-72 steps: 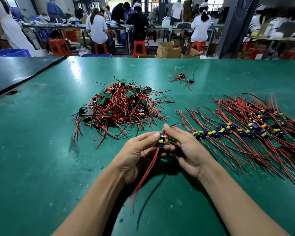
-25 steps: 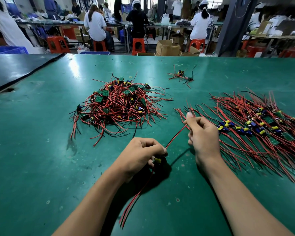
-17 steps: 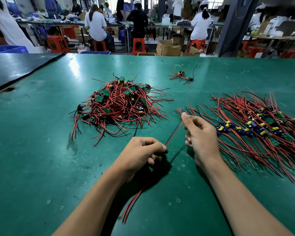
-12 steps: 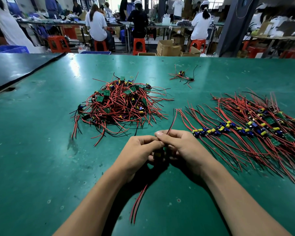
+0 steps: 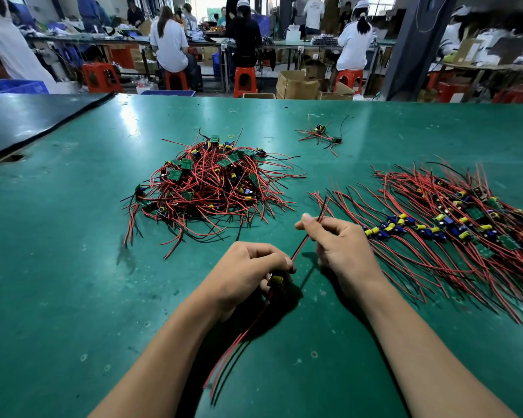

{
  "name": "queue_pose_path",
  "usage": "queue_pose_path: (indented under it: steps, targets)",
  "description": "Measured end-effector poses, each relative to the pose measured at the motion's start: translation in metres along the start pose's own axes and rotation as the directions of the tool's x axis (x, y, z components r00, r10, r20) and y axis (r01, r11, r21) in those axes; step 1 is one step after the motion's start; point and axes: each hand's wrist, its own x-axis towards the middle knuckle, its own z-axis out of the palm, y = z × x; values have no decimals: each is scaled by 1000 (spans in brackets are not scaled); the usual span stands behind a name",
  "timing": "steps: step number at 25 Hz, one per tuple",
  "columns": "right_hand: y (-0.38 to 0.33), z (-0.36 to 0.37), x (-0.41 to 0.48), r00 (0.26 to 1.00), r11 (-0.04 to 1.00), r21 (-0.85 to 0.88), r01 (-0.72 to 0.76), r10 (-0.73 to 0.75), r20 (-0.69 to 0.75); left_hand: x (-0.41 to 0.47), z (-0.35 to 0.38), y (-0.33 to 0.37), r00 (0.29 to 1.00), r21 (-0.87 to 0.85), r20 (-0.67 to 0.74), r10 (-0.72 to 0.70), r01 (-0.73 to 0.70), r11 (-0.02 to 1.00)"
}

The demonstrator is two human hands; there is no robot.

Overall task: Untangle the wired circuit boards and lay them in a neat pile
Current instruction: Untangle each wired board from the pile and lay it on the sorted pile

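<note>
A glossy green worktable fills the lower frame. Along the top, seated workers on orange stools face long benches. Cardboard boxes sit top centre beside a dark pillar

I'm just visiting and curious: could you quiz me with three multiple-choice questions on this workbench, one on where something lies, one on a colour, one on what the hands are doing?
1. Where does the tangled heap of wired boards lie compared with the combed-out pile?
A. To its left
B. To its right
C. On top of it

2. What colour is the table top?
A. Grey
B. Green
C. White

3. What is the right hand doing?
A. Lying flat and empty
B. Pinching a wire stretched from the left hand
C. Holding a tool

Answers:
1. A, the heap sits left of centre while the pile spreads along the right side.
2. B, the bare surface all round the wires is green.
3. B, a red and black lead runs taut from the left fist up between the right thumb and fingers.
</note>
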Motion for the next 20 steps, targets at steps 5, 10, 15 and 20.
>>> queue_pose_path:
  steps: [5, 10, 15, 20]
  targets:
    - [-6, -2, 7, 980, 939, 311, -143, 179, -88, -3, -1, 2, 999, 11, 49, -4, 3, 1000]
    - [-17, -2, 8, 892, 666, 635, -392, 443, 87, 0, -3, -1, 998, -12, 60, -22, 23, 1000]
    - [-16, -4, 6, 917, 763, 526, -376, 388, 92, 5, -3, -5, 1000, -81, -25, -1, -1, 997]
    - [-9, 6, -2, 969, 947, 206, -247, 244, 40, 14, -3, -2, 988, -347, -134, -79, 28, 938]
